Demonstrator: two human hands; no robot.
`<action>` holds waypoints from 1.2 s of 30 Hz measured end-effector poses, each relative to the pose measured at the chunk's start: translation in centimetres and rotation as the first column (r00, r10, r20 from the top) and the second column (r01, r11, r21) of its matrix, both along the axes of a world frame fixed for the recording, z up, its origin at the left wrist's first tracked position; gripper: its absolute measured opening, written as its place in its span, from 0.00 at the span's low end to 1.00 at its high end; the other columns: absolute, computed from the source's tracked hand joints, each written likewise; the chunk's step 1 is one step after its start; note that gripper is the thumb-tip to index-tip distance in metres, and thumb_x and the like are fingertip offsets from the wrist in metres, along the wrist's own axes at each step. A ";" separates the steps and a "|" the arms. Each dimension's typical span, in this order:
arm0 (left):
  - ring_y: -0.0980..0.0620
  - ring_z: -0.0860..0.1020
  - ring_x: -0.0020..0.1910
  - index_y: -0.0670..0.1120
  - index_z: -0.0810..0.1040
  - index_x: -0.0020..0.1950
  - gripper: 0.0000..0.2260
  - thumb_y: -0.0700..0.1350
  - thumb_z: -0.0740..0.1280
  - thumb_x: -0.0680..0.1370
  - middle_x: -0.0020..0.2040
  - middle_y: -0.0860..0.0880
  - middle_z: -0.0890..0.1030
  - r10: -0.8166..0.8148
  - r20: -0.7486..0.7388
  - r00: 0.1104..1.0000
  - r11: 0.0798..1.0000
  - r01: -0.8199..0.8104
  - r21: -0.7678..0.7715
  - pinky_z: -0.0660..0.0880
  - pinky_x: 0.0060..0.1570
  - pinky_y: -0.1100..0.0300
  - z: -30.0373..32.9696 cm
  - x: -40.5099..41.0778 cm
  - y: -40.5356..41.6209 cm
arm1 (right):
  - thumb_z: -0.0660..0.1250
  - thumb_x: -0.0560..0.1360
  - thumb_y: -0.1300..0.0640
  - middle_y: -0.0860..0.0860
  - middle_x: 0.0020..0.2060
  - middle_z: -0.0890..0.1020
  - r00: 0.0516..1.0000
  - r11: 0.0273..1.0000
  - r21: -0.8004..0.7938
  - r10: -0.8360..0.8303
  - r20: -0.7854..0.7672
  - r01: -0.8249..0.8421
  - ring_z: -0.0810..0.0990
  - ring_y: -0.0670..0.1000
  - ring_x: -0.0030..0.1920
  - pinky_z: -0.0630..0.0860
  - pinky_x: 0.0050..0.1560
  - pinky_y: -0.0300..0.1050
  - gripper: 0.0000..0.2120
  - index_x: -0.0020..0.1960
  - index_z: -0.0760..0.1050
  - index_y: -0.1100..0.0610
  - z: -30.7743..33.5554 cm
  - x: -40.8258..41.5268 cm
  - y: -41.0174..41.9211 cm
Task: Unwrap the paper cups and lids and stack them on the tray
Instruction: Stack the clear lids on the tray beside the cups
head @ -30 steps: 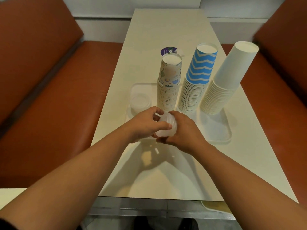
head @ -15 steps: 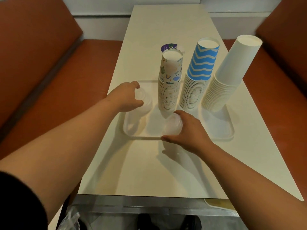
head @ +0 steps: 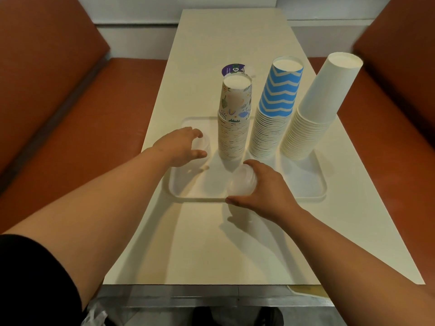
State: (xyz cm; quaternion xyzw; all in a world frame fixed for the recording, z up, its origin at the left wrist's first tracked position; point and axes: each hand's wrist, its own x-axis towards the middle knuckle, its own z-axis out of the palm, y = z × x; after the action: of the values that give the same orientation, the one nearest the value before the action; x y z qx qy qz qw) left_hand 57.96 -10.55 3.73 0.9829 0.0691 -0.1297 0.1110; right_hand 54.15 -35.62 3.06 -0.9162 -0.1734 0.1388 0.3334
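On the tray (head: 313,194), front edge: right hand (head: 266,187) grips a clear lid stack (head: 241,182); left hand (head: 179,149) cups another (head: 203,147) at far left (apart, both upright, beside the cup stacks (head: 233,135)).

Long cream table (head: 235,243) between two orange-brown booth benches (head: 58,95); pale wall (head: 141,10) behind.

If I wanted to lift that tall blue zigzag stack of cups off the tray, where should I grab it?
Probably low down, around the band of nested rims of the blue zigzag cup stack, coming from the near side. The stack is tall and widens toward its base, so a grip near the top cup might pull only that cup off. The patterned cup stack and the white cup stack stand close on either side, leaving the front freest.
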 end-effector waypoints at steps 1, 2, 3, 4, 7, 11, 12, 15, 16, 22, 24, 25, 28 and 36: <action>0.44 0.68 0.71 0.51 0.64 0.75 0.30 0.60 0.67 0.77 0.78 0.48 0.62 0.009 -0.005 1.000 1.000 -0.009 0.014 0.67 0.68 0.49 0.0 -0.1 0.0 | 0.81 0.60 0.41 0.46 0.65 0.75 1.000 1.000 -0.001 0.002 -0.003 -0.002 0.73 0.50 0.63 0.72 0.63 0.48 0.45 0.72 0.66 0.47 0.0 0.0 0.0; 0.44 0.64 0.74 0.51 0.64 0.75 0.30 0.61 0.67 0.77 0.79 0.47 0.58 0.023 0.023 0.999 0.999 -0.024 0.029 0.65 0.70 0.47 0.3 -0.3 -0.3 | 0.81 0.60 0.41 0.46 0.66 0.74 1.000 1.000 0.000 0.004 -0.002 -0.004 0.73 0.50 0.63 0.72 0.63 0.48 0.45 0.72 0.66 0.47 0.0 0.0 0.0; 0.44 0.61 0.75 0.50 0.65 0.75 0.30 0.61 0.66 0.77 0.80 0.46 0.57 0.046 0.097 0.994 0.999 -0.048 0.019 0.63 0.71 0.48 0.6 -0.7 -0.7 | 0.81 0.60 0.41 0.46 0.65 0.74 1.000 1.000 0.002 0.005 0.001 -0.005 0.73 0.50 0.63 0.72 0.62 0.48 0.45 0.72 0.66 0.47 0.0 0.0 -0.1; 0.44 0.61 0.75 0.49 0.67 0.73 0.29 0.61 0.66 0.77 0.79 0.45 0.59 0.078 0.209 0.975 0.997 -0.074 -0.030 0.62 0.71 0.50 1.0 -1.4 -1.3 | 0.81 0.60 0.40 0.46 0.65 0.74 1.000 1.000 0.001 0.005 0.000 -0.005 0.73 0.50 0.63 0.71 0.62 0.47 0.45 0.72 0.66 0.47 0.0 0.0 -0.1; 0.50 0.75 0.60 0.48 0.75 0.64 0.23 0.60 0.69 0.75 0.63 0.48 0.76 0.207 0.380 0.901 0.943 -0.080 -0.324 0.69 0.56 0.60 1.8 -4.0 -4.7 | 0.81 0.59 0.40 0.46 0.65 0.75 1.000 1.000 -0.007 0.016 0.018 -0.016 0.73 0.50 0.64 0.72 0.62 0.47 0.46 0.72 0.66 0.48 0.0 0.0 0.0; 0.53 0.79 0.54 0.55 0.70 0.67 0.33 0.64 0.76 0.66 0.59 0.54 0.77 0.139 -0.109 0.984 0.734 -0.177 -0.656 0.79 0.55 0.54 1.0 -6.2 -7.8 | 0.81 0.59 0.40 0.47 0.63 0.76 0.997 0.998 -0.020 0.063 0.040 -0.062 0.75 0.51 0.62 0.73 0.58 0.44 0.46 0.72 0.67 0.51 0.5 0.0 0.9; 0.52 0.80 0.53 0.56 0.70 0.67 0.33 0.61 0.77 0.66 0.58 0.53 0.77 0.146 -0.138 0.980 0.684 -0.201 -0.702 0.80 0.53 0.53 0.8 -6.3 -8.0 | 0.82 0.58 0.40 0.47 0.64 0.76 0.997 0.998 -0.016 0.068 0.030 -0.068 0.75 0.51 0.63 0.73 0.60 0.45 0.48 0.72 0.66 0.51 0.7 -0.1 1.0; 0.50 0.82 0.49 0.55 0.71 0.65 0.29 0.53 0.79 0.68 0.55 0.50 0.79 0.197 -0.132 0.972 0.593 -0.225 -0.773 0.82 0.45 0.56 0.8 -6.6 -8.2 | 0.82 0.56 0.38 0.47 0.63 0.76 0.995 0.995 -0.016 0.095 0.031 -0.094 0.74 0.50 0.62 0.74 0.61 0.46 0.49 0.72 0.66 0.50 0.7 0.0 1.4; 0.50 0.82 0.49 0.54 0.71 0.65 0.28 0.50 0.79 0.68 0.54 0.50 0.79 0.201 -0.136 0.970 0.573 -0.230 -0.787 0.83 0.45 0.55 0.9 -6.6 -8.2 | 0.82 0.56 0.38 0.46 0.62 0.77 0.993 0.994 -0.026 0.109 0.040 -0.108 0.74 0.49 0.60 0.74 0.59 0.44 0.48 0.71 0.67 0.49 0.7 0.0 1.5; 0.51 0.82 0.47 0.51 0.72 0.63 0.23 0.44 0.76 0.71 0.52 0.49 0.80 0.216 -0.158 0.964 0.518 -0.250 -0.818 0.83 0.45 0.55 1.4 -6.8 -7.8 | 0.81 0.60 0.40 0.46 0.61 0.77 0.984 0.989 -0.043 0.148 0.096 -0.145 0.72 0.46 0.57 0.69 0.55 0.39 0.43 0.70 0.68 0.50 0.7 0.1 1.6; 0.51 0.82 0.48 0.51 0.73 0.63 0.23 0.44 0.76 0.71 0.54 0.50 0.80 0.214 -0.165 0.963 0.513 -0.254 -0.820 0.83 0.47 0.54 1.4 -6.9 -7.8 | 0.81 0.60 0.40 0.47 0.62 0.76 0.984 0.987 -0.056 0.153 0.094 -0.148 0.73 0.48 0.60 0.69 0.56 0.39 0.45 0.71 0.67 0.50 0.6 0.2 1.6; 0.51 0.82 0.49 0.51 0.73 0.64 0.24 0.44 0.77 0.71 0.55 0.51 0.79 0.208 -0.167 0.964 0.507 -0.253 -0.824 0.83 0.47 0.53 1.4 -6.9 -7.7 | 0.81 0.60 0.39 0.47 0.63 0.76 0.984 0.987 -0.061 0.153 0.094 -0.148 0.73 0.48 0.60 0.68 0.56 0.39 0.45 0.71 0.67 0.49 0.6 0.3 1.5; 0.52 0.81 0.50 0.50 0.73 0.65 0.24 0.44 0.77 0.71 0.57 0.52 0.78 0.202 -0.166 0.965 0.495 -0.247 -0.833 0.83 0.46 0.54 1.5 -6.8 -7.6 | 0.81 0.60 0.39 0.47 0.63 0.76 0.984 0.987 -0.066 0.152 0.094 -0.146 0.73 0.48 0.61 0.68 0.57 0.40 0.46 0.72 0.66 0.49 0.5 0.4 1.5; 0.47 0.81 0.50 0.51 0.72 0.62 0.21 0.43 0.75 0.73 0.54 0.47 0.78 0.307 -0.179 0.935 0.427 -0.303 -0.852 0.83 0.46 0.48 1.4 -6.4 -7.4 | 0.81 0.60 0.39 0.48 0.62 0.75 0.988 0.991 -0.061 0.126 0.085 -0.122 0.73 0.50 0.60 0.71 0.58 0.44 0.45 0.71 0.67 0.50 0.5 0.8 1.5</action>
State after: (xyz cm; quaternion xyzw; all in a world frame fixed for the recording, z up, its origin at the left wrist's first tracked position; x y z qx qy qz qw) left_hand 51.53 -17.94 5.08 0.7622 0.1703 -0.1225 0.6124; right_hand 54.95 -34.08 3.52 -0.9179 -0.2407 0.1234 0.2905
